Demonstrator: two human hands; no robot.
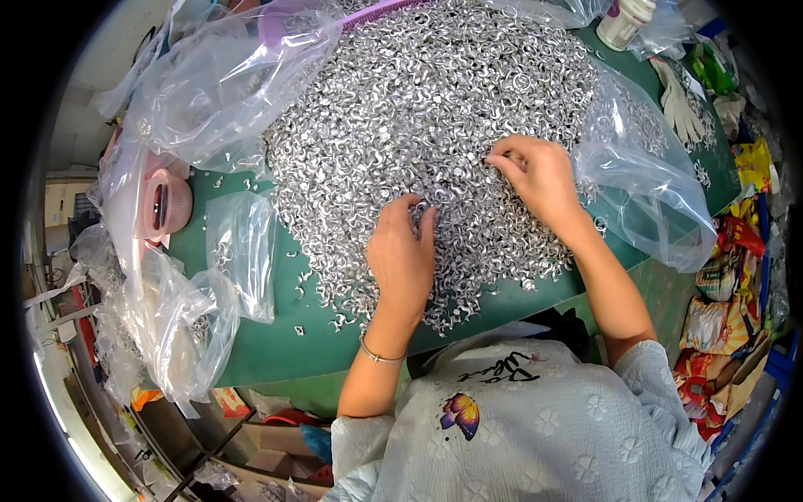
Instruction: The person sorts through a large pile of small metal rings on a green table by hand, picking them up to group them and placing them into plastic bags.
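A wide heap of small, curved, silver metal pieces (418,109) covers the middle of a green tabletop (301,351). My left hand (400,255), with a thin bangle at its wrist, is over the near part of the heap. Its thumb and fingers close on a small silver metal piece (422,204). Farther right and a little farther off, my right hand (537,174) is over the heap with thumb and forefinger pinched together. What lies between those fingertips is too small to make out.
Clear plastic bags (222,92) lie at the heap's left, and another bag (640,184) with metal pieces lies right. A pink plastic container (177,201) stands at the left edge. At the far right are a white bottle (623,23) and a pale glove (679,105). Colourful sacks (719,326) are stacked beyond the table.
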